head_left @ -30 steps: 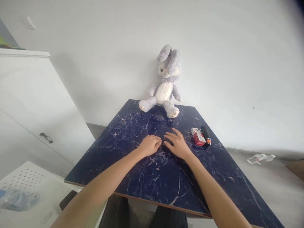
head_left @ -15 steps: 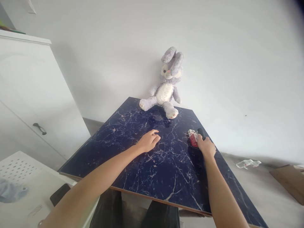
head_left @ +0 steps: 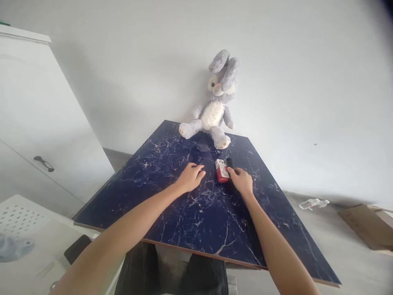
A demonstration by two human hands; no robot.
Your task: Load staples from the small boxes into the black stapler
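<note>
Tube (head_left: 230,162) and box (head_left: 221,171) are side by side on the desk (head_left: 196,221), a little right of its middle, at the right grip (head_left: 242,181). The pale wall (head_left: 291,82) spans the whole background. The desk, dark blue with white veins, reaches from the wall towards the person. A white cupboard (head_left: 39,102) stands at the left, with a white panel (head_left: 21,215) pierced by holes in front of it. Both bare arms come in over the desk's near edge. The rabbit (head_left: 213,116), grey with a white belly, sits upright at the far end of the desk, near the wall, one ear folded down across its face. On the floor (head_left: 307,225) to the right is a brown carton (head_left: 362,223), with a clear bottle (head_left: 313,203) lying nearby. The left grip (head_left: 190,178) is palm down, its fingers loosely bent and spread, near the box but apart from it; whether it touches the desk cannot be told. The right grip is closed around the tube, its thumb at the box's right edge. The box is red and white, just left of the tube. The tube is black, its far end showing beyond the fingers. Smallest is a dark speck (head_left: 315,144) on the wall at the right
</note>
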